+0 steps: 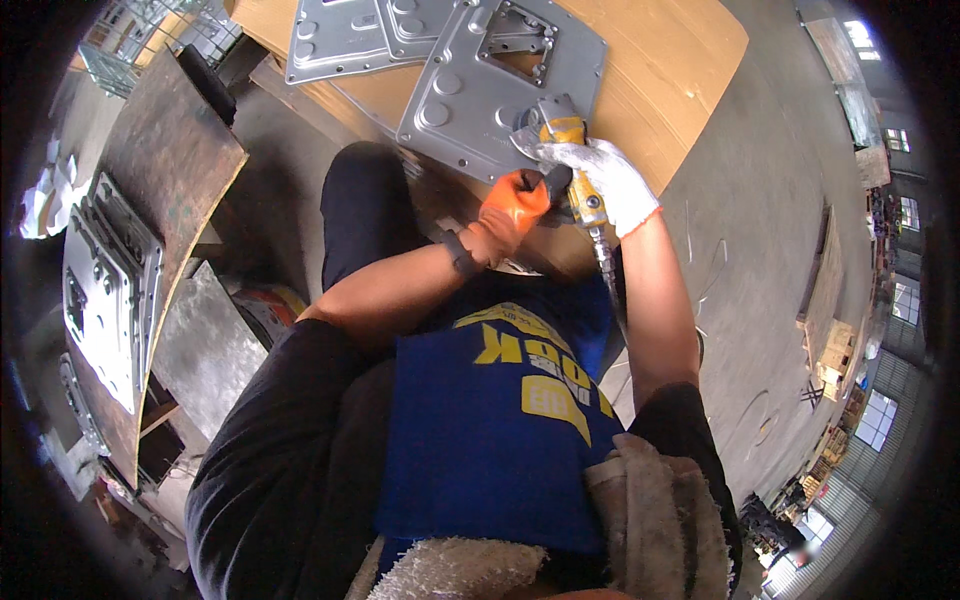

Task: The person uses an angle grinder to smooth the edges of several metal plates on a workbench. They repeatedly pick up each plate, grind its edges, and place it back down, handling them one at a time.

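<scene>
My right hand (pixel 622 185), in a white glove, is wrapped round the yellow body of an air-powered angle grinder (pixel 588 203). My left hand (pixel 512 208), in an orange glove, is closed on a black part at the grinder's left side, likely its side handle. The grinder's head lies over the near right part of a grey metal cover plate (pixel 455 85). Whether the disc touches the plate cannot be made out. Raised round bosses, edge holes and a triangular cut-out mark this plate. A hose fitting (pixel 603 250) runs from the grinder's rear toward my body.
More grey cover plates (pixel 340 40) lie at the far left of the cardboard-covered surface (pixel 690 70). To my left, several similar plates (pixel 110 290) lean on a rusty metal sheet (pixel 165 150). Wooden pallets (pixel 835 360) stand on the concrete floor at right.
</scene>
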### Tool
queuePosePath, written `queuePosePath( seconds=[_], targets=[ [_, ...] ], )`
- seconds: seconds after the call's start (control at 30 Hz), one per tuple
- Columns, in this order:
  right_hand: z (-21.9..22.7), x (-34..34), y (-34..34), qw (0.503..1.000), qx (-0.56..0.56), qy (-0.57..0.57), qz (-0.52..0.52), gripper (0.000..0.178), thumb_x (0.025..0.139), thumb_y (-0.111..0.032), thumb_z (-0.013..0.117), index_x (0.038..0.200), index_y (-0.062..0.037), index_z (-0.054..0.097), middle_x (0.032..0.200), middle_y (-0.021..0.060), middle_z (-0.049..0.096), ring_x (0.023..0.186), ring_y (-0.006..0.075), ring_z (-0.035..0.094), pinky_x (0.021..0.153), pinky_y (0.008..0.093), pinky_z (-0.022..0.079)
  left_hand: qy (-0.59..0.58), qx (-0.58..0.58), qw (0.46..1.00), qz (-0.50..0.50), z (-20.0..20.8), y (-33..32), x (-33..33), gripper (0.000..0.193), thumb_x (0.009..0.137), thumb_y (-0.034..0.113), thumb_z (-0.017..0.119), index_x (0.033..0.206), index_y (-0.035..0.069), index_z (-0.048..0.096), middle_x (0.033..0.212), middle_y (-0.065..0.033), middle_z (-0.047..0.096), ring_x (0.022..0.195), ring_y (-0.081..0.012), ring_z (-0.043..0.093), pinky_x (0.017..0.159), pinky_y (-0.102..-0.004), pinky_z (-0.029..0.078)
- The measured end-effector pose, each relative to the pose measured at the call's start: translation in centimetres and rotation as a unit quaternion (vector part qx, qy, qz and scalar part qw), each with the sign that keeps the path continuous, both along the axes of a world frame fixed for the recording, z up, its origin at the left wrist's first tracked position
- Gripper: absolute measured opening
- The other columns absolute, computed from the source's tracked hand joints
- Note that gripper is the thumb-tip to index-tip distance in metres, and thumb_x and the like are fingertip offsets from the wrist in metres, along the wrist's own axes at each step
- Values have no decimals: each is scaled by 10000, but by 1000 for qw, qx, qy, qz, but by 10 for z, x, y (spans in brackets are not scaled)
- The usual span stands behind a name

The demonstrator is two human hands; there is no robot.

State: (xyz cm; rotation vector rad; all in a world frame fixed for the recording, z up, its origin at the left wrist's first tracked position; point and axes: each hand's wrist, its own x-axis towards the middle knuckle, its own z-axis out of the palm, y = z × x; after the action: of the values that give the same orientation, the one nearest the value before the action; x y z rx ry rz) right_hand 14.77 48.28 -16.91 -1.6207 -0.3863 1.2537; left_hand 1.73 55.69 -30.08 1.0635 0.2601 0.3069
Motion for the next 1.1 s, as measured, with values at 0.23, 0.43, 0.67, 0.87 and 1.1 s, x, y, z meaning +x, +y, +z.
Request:
queuePosePath(
  seconds=[0.23,0.43,0.67,0.87,1.1],
  targets=[
    [-6,4,-2,999,-21,27,-16,361,889,-219,649,1145,35,635,1002,80,691,849,141,659,752,278,547,126,99,987,-24,53,10,-8,270,978,219,554,1085,-10,648,1004,-58,682,923,-126,643,805,-272,518],
    [-12,3,1,1000,7,1,-24,355,897,-221,636,1143,35,646,1038,89,692,892,143,660,770,269,542,112,6,993,-20,39,9,-1,243,969,200,572,1053,-13,654,969,-40,674,880,-115,641,791,-272,524],
    [-8,2,-2,1000,-10,-8,-16,322,886,-227,656,1102,13,661,946,73,694,814,136,664,712,264,545,75,17,997,-16,26,5,-3,212,964,129,567,1110,-12,626,1042,-43,663,952,-116,623,840,-263,514],
    [-10,-1,0,999,9,10,-43,313,875,-221,671,1088,9,659,905,62,689,773,133,664,684,267,550,121,15,991,-61,24,12,-5,228,963,64,537,1177,-2,580,1137,-78,636,1021,-153,619,913,-280,499],
    [-10,-2,-8,999,23,-3,-23,352,868,-240,680,1109,15,659,944,58,690,799,112,646,680,247,523,111,-27,993,-32,53,3,-10,185,952,112,559,1091,0,609,970,-25,646,908,-102,588,771,-256,495]
  ],
)
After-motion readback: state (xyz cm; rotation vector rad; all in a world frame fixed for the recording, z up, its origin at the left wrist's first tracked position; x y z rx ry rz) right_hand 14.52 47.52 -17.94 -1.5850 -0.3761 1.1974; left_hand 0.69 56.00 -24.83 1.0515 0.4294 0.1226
